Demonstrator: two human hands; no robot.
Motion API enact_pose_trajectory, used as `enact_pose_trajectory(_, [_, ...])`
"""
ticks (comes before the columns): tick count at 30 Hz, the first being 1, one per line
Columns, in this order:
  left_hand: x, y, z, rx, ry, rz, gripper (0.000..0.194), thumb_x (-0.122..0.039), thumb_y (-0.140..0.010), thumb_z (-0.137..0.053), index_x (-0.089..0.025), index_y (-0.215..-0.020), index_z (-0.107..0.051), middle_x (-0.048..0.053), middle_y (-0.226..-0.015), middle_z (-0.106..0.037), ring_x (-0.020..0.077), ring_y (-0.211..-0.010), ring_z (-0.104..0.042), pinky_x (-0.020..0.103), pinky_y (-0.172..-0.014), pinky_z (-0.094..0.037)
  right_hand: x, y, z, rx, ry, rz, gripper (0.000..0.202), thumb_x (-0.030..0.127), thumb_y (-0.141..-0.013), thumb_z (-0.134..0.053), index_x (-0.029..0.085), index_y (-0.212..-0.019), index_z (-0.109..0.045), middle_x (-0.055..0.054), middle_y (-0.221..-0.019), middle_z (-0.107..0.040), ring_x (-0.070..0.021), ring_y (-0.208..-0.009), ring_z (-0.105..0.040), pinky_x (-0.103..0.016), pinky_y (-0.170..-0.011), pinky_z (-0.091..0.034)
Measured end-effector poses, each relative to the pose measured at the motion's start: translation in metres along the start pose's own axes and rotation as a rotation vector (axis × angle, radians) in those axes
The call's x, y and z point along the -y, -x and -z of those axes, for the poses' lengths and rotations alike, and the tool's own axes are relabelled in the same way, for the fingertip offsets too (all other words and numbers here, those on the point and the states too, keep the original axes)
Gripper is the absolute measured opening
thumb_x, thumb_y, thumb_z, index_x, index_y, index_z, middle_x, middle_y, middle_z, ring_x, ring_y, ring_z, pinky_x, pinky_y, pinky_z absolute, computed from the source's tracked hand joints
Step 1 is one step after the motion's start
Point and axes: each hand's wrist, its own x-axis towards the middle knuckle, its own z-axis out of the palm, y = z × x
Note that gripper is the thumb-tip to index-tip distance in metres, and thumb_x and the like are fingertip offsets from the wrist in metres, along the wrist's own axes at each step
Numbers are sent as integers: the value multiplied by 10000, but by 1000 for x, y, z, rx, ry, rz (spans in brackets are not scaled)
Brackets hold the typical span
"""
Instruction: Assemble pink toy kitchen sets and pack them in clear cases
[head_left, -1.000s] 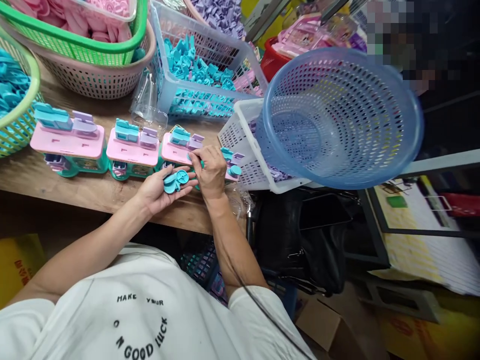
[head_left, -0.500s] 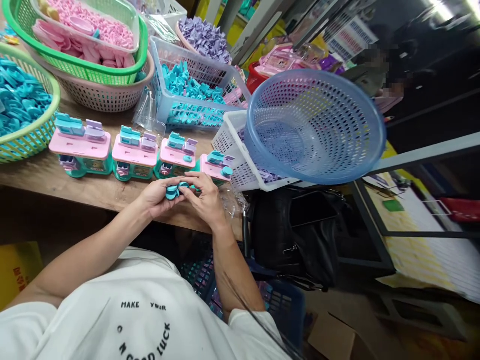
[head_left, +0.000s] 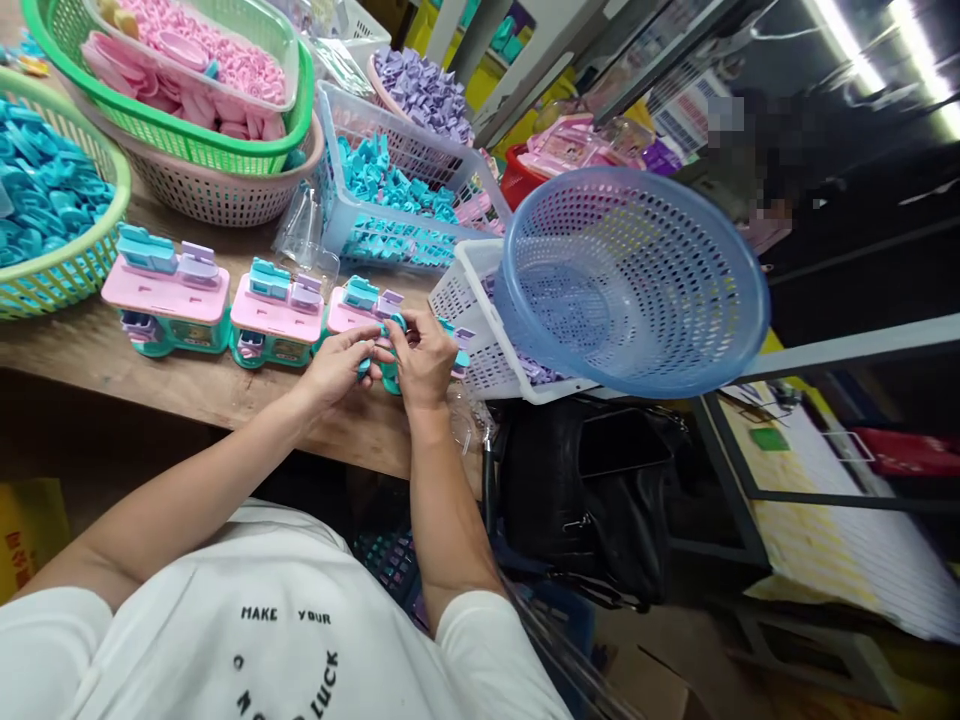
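A row of toy kitchen-counter units with pink tops and teal bases stands along the table. The leftmost unit (head_left: pixel 166 290) and the second unit (head_left: pixel 276 318) carry blue and lilac parts on top. My right hand (head_left: pixel 427 365) is closed in a pinch on a small round teal piece (head_left: pixel 395 324), above the right end of the third unit (head_left: pixel 349 316). Beside it, my left hand (head_left: pixel 336 368) keeps small teal pieces (head_left: pixel 364 368) between its fingers; how many is hidden. The right hand covers most of the fourth unit (head_left: pixel 463 358).
Behind the units are a blue basket (head_left: pixel 379 240) of teal parts, a green basket (head_left: pixel 202 150) of pink parts and a yellow-green basket (head_left: pixel 90 265) of blue parts. A large blue colander (head_left: pixel 637 370) rests on a white basket (head_left: pixel 480 335). A black bag (head_left: pixel 585 500) is at right.
My right hand has moved up from the left hand to the third unit with a round teal piece. My left hand has stayed close by with teal pieces. The view has shifted slightly.
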Motion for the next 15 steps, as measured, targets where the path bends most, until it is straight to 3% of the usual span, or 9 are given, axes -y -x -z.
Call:
enact_pose_trajectory(6, [7, -9, 6, -20, -48, -49, 425, -45, -889, -556, -41, -1311, -607, 24, -707, -720, 67, -469, -564, 155, -432, -405, 3, 9, 9, 63, -20, 88, 299, 370, -1025, -502, 203, -1083, -743, -101, -1011, -767, -211, -918, -711, -340, -841, -553])
enact_pose_trajectory(15, [10, -11, 6, -20, -32, -47, 481, -27, -887, -547, -18, -1367, -569, 28, -713, -728, 67, -456, -553, 160, -418, -408, -6, 11, -1, 12, 96, 173, 317, 360, -1043, -468, 218, -1124, -740, -107, -1024, -756, -224, -954, -708, -378, -901, -553])
